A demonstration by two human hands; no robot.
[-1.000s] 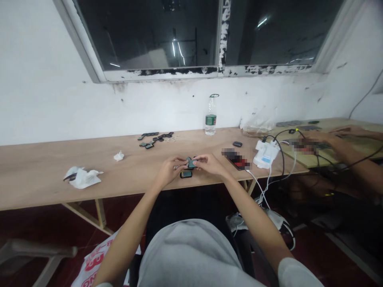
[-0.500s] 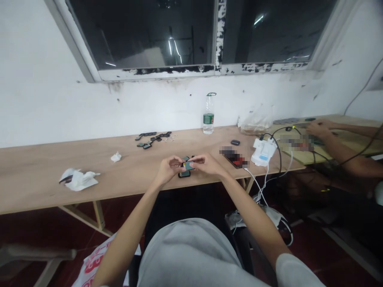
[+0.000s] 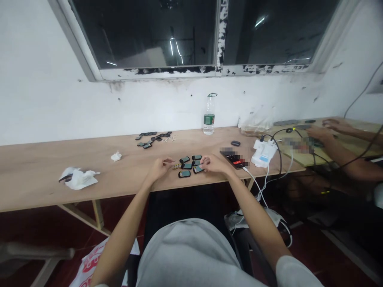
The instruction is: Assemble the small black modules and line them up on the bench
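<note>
Right hand (image 3: 216, 164), half curled, has a black-rimmed device (image 3: 198, 169) at its fingertips, grip unclear.

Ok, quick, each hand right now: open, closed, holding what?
Left hand: fingers bent beside small yellowish pieces; open or closed, cannot be told.
Right hand: fingers bent at a black-rimmed, rectangular, grey-green piece; whether they grip it cannot be told.
</note>
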